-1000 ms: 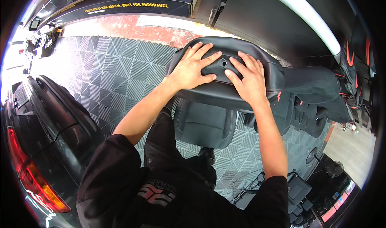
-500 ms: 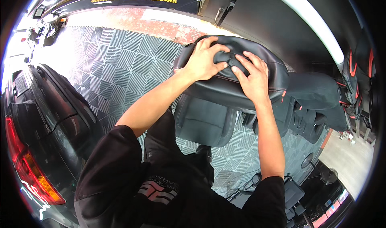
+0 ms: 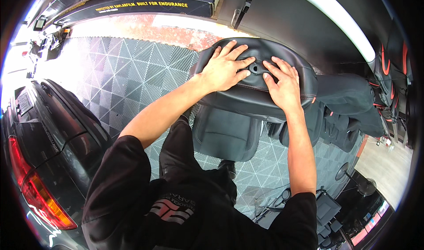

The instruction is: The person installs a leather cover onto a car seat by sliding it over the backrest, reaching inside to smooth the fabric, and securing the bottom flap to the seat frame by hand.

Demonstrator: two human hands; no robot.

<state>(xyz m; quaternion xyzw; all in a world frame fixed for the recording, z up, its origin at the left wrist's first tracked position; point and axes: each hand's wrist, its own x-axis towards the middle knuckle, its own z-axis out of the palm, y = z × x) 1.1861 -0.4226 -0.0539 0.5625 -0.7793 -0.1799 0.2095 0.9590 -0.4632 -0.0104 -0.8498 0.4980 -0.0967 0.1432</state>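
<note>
Black leather-look material covers the padded seat piece (image 3: 258,83), upper centre of the frame, a red seam along it and a small red tab (image 3: 314,99) at its right end. A round hole (image 3: 255,68) opens in its upper face. Left hand (image 3: 223,71): laid on the surface left of the hole, fingers spread, thumb and forefinger beside the opening. Right hand (image 3: 285,84): laid on the other side, fingers loosely apart, thumb out; neither hand pinches anything. Progress, judged from this view: covering is over the top and near side, the hole lies uncovered, so the upper face looks largely in place; a shallow dip around the hole suggests smoothing there is unfinished. Underside and fastening hidden, cannot tell. Just below, a dark seat cushion (image 3: 227,133) on the patterned floor (image 3: 128,82); a dark car (image 3: 57,135) at left; long boxes (image 3: 148,7), upper left.
</note>
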